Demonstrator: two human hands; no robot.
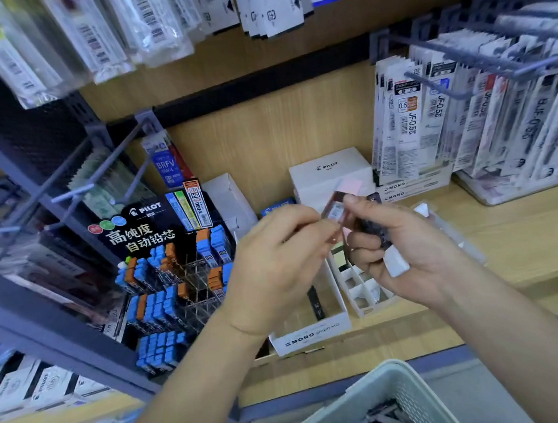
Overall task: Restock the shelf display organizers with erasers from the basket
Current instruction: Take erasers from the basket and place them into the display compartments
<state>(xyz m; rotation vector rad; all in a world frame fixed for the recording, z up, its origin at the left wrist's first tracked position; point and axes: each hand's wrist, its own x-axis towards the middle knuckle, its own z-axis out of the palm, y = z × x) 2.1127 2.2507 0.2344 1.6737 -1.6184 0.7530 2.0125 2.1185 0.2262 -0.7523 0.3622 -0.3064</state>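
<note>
small wrapped eraser (335,210), held above the white divided organizer (360,292): left hand (276,263) pinches one end; right hand (406,253) grips a bundle of further packets (372,232). likely light, stiff, slick-wrapped; best pinched across its narrow sides. basket (368,384) below.

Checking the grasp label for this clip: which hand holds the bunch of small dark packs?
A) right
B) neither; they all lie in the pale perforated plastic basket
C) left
A: the right hand curls round several small dark packs, while the left hand only pinches the top pack.
</note>
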